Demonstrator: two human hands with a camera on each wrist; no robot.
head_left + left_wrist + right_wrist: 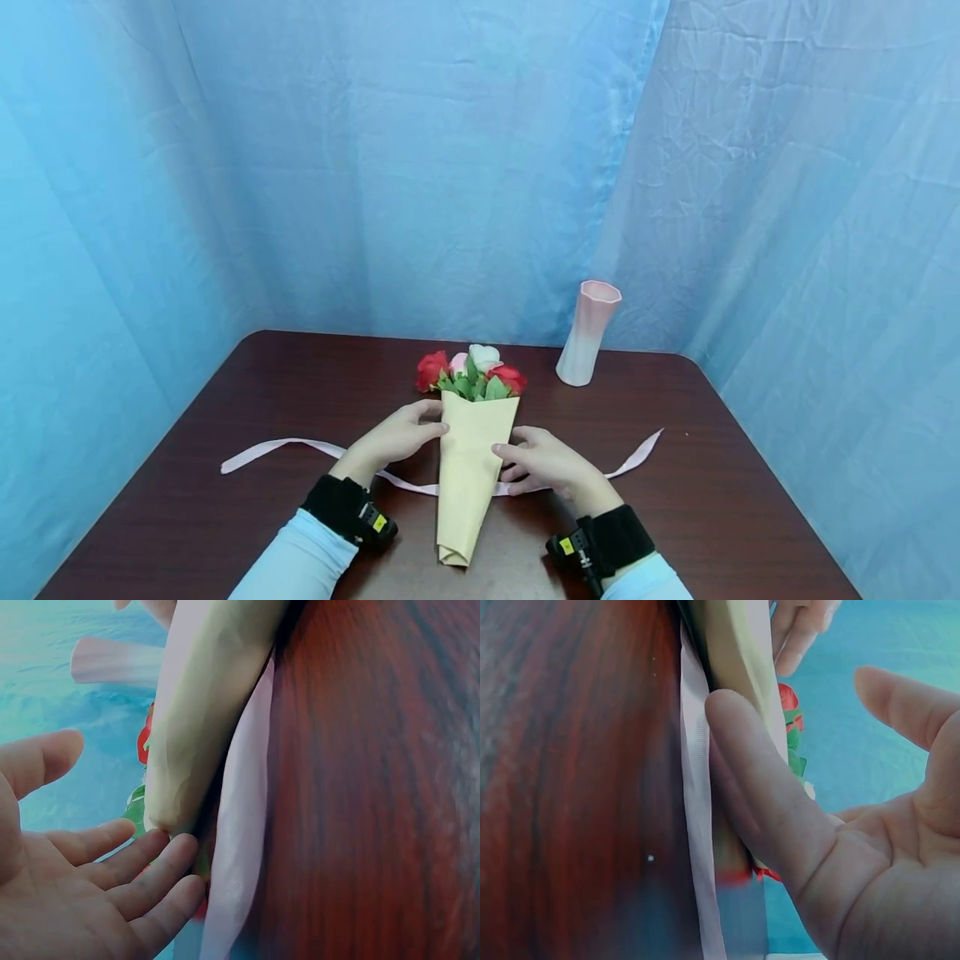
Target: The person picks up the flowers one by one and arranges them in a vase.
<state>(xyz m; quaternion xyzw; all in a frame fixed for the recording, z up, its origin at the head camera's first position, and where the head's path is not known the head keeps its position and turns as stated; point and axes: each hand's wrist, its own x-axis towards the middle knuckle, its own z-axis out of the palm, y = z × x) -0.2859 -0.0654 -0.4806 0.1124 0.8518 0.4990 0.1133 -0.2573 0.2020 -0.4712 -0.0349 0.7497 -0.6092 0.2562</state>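
Hands (pixel 403 432) (pixel 546 458) flank wrapped bouquet (pixel 474 458); ribbon (pixel 412 486) beneath; vase (pixel 588 335) right.

Head view bright, fairly sharp; the curtain (pixel 480 167) glows palest at left; soft glare on the table (pixel 720 500) low in front, shadows beside the wristbands (pixel 333 504); wrist views dimmer, table grain blurred, the paper (pixel 199 712) unevenly lit.

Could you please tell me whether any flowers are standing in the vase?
No, nothing sticks out of the vase, and the flowers lie wrapped in the yellow paper.
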